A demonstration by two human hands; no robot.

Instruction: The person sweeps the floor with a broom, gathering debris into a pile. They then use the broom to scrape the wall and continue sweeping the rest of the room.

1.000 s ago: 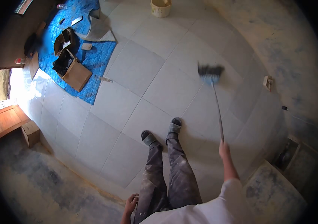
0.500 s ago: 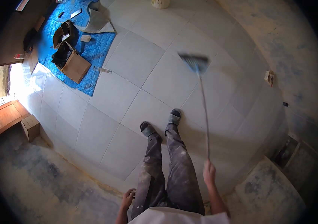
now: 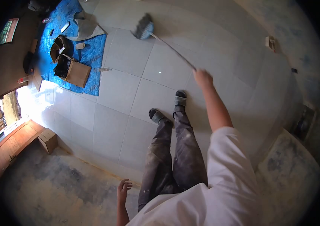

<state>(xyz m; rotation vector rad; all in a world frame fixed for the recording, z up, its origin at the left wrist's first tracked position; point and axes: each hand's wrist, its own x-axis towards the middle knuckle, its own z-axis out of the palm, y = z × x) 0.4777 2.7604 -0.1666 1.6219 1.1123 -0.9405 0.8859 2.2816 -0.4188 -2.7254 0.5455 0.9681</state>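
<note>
My right hand (image 3: 204, 78), arm stretched forward, is closed around the end of a long-handled broom (image 3: 173, 49). The broom's head (image 3: 145, 28), light blue with dark bristles, is far ahead and left of the hand, over the pale tiled floor (image 3: 122, 90); its bristles are smeared by motion. My left hand (image 3: 123, 186) hangs beside my left thigh with its fingers loosely bent and apart, holding nothing. Below me are my feet in dark socks and strapped sandals (image 3: 180, 98), standing on the tiles.
A blue tarp (image 3: 92, 62) at the upper left bears open cardboard boxes (image 3: 78, 74) and a grey cloth-like sheet (image 3: 86, 30). Another cardboard box (image 3: 47, 140) stands near a wooden door panel (image 3: 15, 145) by the bright doorway. Small objects (image 3: 270, 43) lie along the right side.
My right hand has moved forward from beside my thigh, swinging the broom head left toward the tarp. The view has turned slightly. My left hand still hangs at my side.
</note>
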